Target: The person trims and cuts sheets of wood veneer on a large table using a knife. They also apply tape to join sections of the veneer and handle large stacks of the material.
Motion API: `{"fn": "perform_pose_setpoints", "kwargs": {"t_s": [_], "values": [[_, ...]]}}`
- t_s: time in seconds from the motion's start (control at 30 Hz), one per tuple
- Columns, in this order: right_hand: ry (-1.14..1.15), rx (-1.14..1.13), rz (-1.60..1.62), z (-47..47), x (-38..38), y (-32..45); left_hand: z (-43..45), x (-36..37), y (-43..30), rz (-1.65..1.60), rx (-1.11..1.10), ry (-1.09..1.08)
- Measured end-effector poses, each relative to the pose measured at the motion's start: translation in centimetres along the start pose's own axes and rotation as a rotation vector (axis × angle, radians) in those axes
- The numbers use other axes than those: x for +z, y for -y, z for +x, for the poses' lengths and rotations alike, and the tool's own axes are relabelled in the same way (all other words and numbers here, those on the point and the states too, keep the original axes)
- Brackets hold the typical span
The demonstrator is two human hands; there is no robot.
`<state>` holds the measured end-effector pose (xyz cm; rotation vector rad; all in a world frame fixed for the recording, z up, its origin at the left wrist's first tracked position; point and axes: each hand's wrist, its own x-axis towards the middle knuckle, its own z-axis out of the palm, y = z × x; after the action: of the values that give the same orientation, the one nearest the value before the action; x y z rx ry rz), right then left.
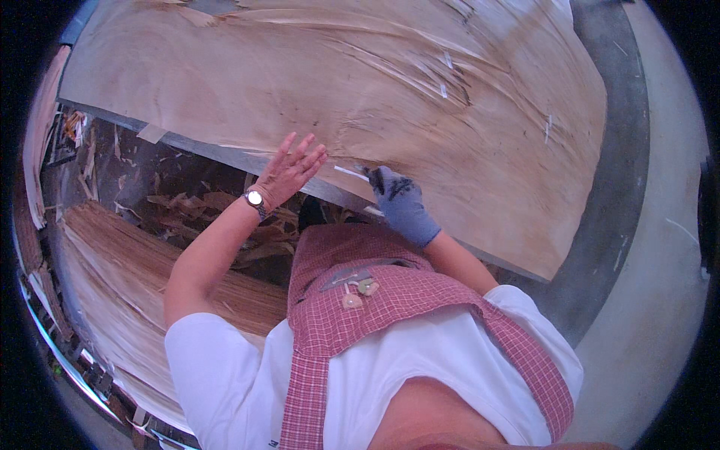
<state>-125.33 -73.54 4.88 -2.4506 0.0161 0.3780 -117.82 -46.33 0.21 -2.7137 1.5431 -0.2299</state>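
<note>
My left hand [292,169] is bare, with a watch [255,198] at the wrist. Its fingers are stretched out over the near edge of a wide wood veneer sheet [225,84], palm down and holding nothing. To its right, my right hand [400,202] wears a grey glove with dark, worn fingertips. The gloved fingers are curled at the sheet's near edge, and a thin white strip [351,172] sticks out from them to the left. A small dark tip shows beside the strip; what it belongs to is unclear. Raised, split folds run across the sheet's far part.
Short white tape pieces [444,90] stick to the veneer. The sheet lies on a dark-edged table [610,135]. Below left are a stack of veneer sheets [129,326] and torn scraps [197,205]. Concrete floor [669,185] stretches along the right.
</note>
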Motion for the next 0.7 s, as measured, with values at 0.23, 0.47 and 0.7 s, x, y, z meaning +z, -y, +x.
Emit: {"fn": "perform_pose_setpoints", "kwargs": {"t_s": [0.23,0.47,0.7], "values": [[0.037,0.409,0.88,-0.3,-2.0,0.3,1.0,-1.1,0.0,-0.3,-0.166,0.147],[0.078,0.513,1.011,-1.0,1.7,-3.1,4.9,-1.4,-7.1,-0.286,-0.181,-0.015],[-0.001,-0.027,-0.249,0.8,-0.8,-6.4,4.8,0.9,-7.7,-0.224,-0.184,-0.055]]}}
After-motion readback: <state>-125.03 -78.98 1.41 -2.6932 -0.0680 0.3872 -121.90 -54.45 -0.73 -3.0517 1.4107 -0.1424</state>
